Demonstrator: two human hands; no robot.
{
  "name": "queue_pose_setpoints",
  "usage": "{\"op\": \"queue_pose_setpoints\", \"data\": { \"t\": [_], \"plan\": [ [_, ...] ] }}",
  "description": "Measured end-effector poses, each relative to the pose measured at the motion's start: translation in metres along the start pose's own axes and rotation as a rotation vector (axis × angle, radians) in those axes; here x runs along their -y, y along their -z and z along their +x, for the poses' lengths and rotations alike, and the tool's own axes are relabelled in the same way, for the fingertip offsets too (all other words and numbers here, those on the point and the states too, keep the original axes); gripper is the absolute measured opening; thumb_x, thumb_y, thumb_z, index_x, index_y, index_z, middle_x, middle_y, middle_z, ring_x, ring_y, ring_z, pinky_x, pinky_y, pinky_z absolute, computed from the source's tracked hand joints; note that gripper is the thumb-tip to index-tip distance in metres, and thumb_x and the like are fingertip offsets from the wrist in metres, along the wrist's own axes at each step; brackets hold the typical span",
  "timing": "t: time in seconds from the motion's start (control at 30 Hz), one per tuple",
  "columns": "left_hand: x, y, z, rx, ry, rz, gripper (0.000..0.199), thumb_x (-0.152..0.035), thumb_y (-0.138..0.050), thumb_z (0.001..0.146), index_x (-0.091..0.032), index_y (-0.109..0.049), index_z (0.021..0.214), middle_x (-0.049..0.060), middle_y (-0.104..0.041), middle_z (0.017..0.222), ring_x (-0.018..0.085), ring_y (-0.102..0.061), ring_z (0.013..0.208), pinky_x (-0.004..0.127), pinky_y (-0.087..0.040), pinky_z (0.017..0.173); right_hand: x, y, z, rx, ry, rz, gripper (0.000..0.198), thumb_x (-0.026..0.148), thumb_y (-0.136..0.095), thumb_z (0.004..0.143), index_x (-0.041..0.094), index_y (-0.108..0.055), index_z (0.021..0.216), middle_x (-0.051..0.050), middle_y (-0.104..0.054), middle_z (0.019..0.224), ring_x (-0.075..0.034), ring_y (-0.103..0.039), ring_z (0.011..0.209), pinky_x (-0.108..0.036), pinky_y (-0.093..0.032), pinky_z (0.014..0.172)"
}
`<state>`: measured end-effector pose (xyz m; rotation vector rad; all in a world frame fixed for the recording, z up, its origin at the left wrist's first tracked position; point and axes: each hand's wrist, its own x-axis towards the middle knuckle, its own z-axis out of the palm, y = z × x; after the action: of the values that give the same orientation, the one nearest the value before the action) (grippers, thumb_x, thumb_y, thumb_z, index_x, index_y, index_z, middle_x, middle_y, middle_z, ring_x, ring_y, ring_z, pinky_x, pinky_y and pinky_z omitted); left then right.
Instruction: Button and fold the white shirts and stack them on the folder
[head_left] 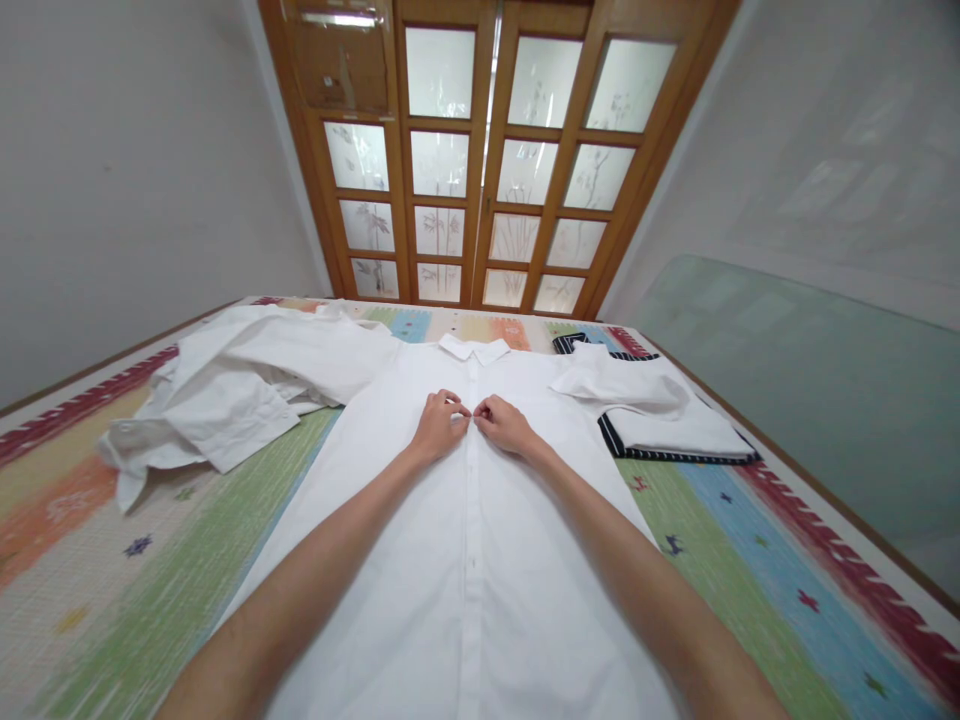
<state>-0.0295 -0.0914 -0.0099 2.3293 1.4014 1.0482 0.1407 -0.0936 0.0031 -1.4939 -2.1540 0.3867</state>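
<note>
A white collared shirt (405, 510) lies spread front side up, its collar (474, 349) at the far end and its button strip (472, 590) running down the middle. On the upper part of that strip, my left hand (441, 424) pinches the fabric edge from the left. Facing it, my right hand (504, 423) pinches the strip from the right, fingertips almost meeting the left ones. Whether a button sits between the fingers is too small to make out. Both forearms rest low over the shirt's front.
A crumpled white garment (247, 375) lies at the left, by the shirt's sleeve. On the right, a folded striped dark item (690, 458) lies under white cloth (667, 410). Beneath is a colourful striped cover (772, 530). Wooden glazed doors (480, 210) and walls surround the far side.
</note>
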Motion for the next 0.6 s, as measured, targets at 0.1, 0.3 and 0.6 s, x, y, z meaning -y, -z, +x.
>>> {"op": "queue_pose_setpoints", "data": {
  "t": [0.1, 0.3, 0.6],
  "plan": [
    [0.0, 0.002, -0.001, 0.009, -0.03, 0.032, 0.011, -0.023, -0.063, 0.081, -0.021, -0.073, 0.076, 0.006, -0.059, 0.099, 0.021, -0.052, 0.096, 0.04, -0.045, 0.094, 0.0, 0.0, 0.0, 0.004, -0.002, 0.0, 0.007, 0.017, -0.057, 0.083, 0.018, -0.062, 0.087, -0.002, -0.061, 0.087, -0.014, -0.055, 0.079, -0.025, -0.038, 0.07],
    [-0.006, 0.003, -0.002, 0.024, -0.083, 0.156, 0.018, -0.025, -0.061, 0.083, -0.02, -0.074, 0.07, 0.007, -0.062, 0.099, 0.022, -0.052, 0.094, 0.039, -0.048, 0.087, 0.0, 0.0, 0.0, 0.01, -0.009, 0.007, 0.006, 0.017, -0.058, 0.083, 0.018, -0.062, 0.088, -0.002, -0.061, 0.088, -0.014, -0.055, 0.08, -0.025, -0.038, 0.07],
    [-0.012, 0.008, -0.007, 0.037, -0.244, 0.31, 0.021, -0.024, -0.058, 0.083, -0.02, -0.075, 0.072, 0.009, -0.062, 0.102, 0.022, -0.053, 0.095, 0.037, -0.049, 0.083, 0.005, 0.001, -0.002, -0.002, -0.027, -0.062, 0.009, 0.017, -0.053, 0.086, 0.018, -0.062, 0.09, -0.003, -0.062, 0.091, -0.015, -0.056, 0.083, -0.025, -0.038, 0.07]
  ]
}}
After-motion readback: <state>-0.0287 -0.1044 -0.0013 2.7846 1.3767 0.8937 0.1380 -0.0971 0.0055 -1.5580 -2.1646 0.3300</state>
